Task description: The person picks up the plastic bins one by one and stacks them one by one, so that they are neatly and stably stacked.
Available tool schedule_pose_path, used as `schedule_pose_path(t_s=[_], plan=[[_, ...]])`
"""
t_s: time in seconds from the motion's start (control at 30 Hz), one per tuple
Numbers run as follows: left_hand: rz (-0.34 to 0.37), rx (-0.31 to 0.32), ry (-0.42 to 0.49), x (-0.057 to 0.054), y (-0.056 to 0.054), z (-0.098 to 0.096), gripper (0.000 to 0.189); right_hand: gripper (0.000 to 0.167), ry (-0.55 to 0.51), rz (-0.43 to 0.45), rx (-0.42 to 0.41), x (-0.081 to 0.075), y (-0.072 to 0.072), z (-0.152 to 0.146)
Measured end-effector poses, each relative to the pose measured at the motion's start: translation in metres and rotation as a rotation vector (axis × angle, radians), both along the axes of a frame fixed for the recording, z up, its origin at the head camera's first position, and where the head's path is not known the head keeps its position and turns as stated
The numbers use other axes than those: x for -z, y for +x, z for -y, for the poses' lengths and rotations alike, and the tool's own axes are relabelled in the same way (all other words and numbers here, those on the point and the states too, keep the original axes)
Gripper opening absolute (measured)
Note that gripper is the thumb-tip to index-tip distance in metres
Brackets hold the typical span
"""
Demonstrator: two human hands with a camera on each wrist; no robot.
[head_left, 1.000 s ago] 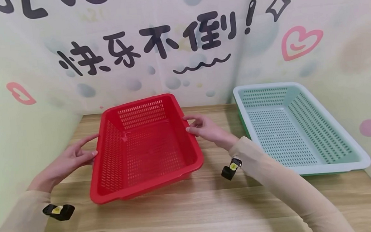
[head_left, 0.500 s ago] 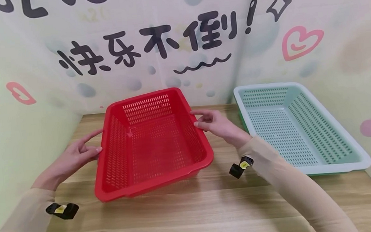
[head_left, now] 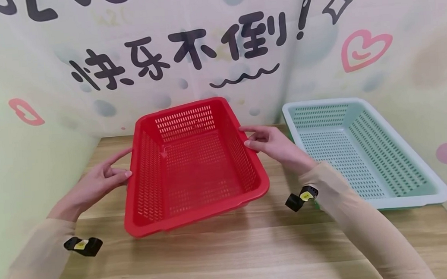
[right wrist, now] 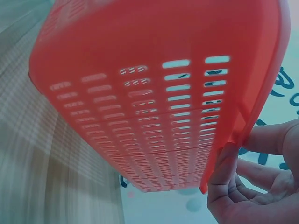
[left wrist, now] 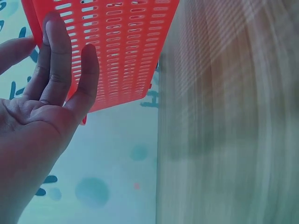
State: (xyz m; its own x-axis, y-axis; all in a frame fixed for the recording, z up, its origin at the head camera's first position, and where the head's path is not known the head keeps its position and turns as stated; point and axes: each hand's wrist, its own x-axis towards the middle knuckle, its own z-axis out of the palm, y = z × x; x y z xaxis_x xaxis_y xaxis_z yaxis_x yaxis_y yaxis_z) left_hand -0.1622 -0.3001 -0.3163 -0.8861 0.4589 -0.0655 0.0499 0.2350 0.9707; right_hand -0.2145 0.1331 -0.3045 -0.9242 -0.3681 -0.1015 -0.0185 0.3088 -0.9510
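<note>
A red plastic basket with slotted walls is held off the table, its right side higher than its left. My left hand grips the left rim, thumb on the outer edge and fingers below, as the left wrist view shows with the fingers against the slotted wall. On the opposite rim, my right hand pinches the edge; in the right wrist view its fingers curl under the lip. The basket has nothing inside it.
A pale green basket with a white-green rim stands at the right of the wooden table. Behind is a printed cloth backdrop with black characters, and its side closes off the left.
Both hands have carried the red basket to the right and upward, nearer the green basket. The green basket has stayed in place.
</note>
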Motion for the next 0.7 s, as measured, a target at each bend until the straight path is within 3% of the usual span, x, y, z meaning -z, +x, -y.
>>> schedule_pose_path(t_s=[0.4,0.57,0.7], plan=[[-0.053,0.069,0.116,-0.005,-0.012,-0.018,0.067,0.047,0.005,-0.068,0.024,-0.003,-0.002,-0.022],[-0.074,0.060,0.138,-0.007,-0.013,-0.026,0.067,0.048,-0.001,-0.078,0.026,-0.004,0.000,-0.030],[-0.083,0.036,0.106,-0.008,-0.015,-0.031,0.067,0.049,-0.006,-0.101,0.023,-0.006,0.002,-0.037]])
